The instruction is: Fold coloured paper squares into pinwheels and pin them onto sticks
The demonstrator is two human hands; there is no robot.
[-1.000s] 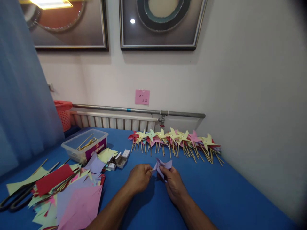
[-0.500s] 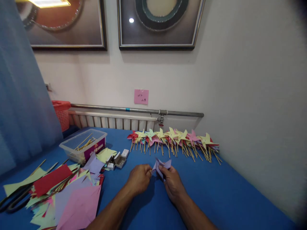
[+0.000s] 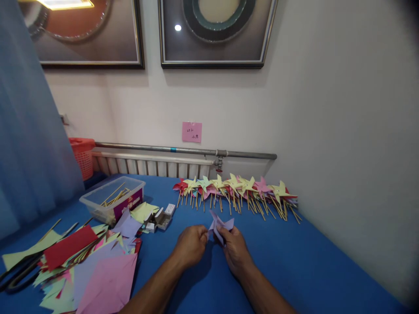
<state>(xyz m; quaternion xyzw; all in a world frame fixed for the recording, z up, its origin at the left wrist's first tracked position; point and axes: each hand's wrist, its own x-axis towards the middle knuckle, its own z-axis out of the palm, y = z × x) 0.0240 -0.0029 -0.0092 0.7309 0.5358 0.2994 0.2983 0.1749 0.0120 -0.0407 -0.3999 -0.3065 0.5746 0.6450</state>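
Note:
A purple paper pinwheel (image 3: 216, 226), its blades folded up, is held above the blue tabletop between my two hands. My right hand (image 3: 236, 248) pinches it from the right, thumb over the centre and fingers behind. With curled fingers, my left hand (image 3: 191, 244) grips the edge of its left blade; whether a small part is also in that pinch is hidden. No stick shows on this pinwheel. Beyond the hands lies a row of pinwheels on sticks (image 3: 232, 185), mostly pale yellow, with pink, red and light green ones.
At the left lie piled coloured paper sheets (image 3: 108, 279) and black-handled scissors (image 3: 24, 270). Behind them stands a clear plastic tub (image 3: 98, 207) with wooden sticks. Small open boxes (image 3: 162, 220) sit right of it. A red basket (image 3: 83, 159) and a wall pipe (image 3: 147, 149) are at the back.
The pinwheel's upper blade stands up a little more and looks more open. Both hands keep nearly the same place and grip. The view has shifted slightly.

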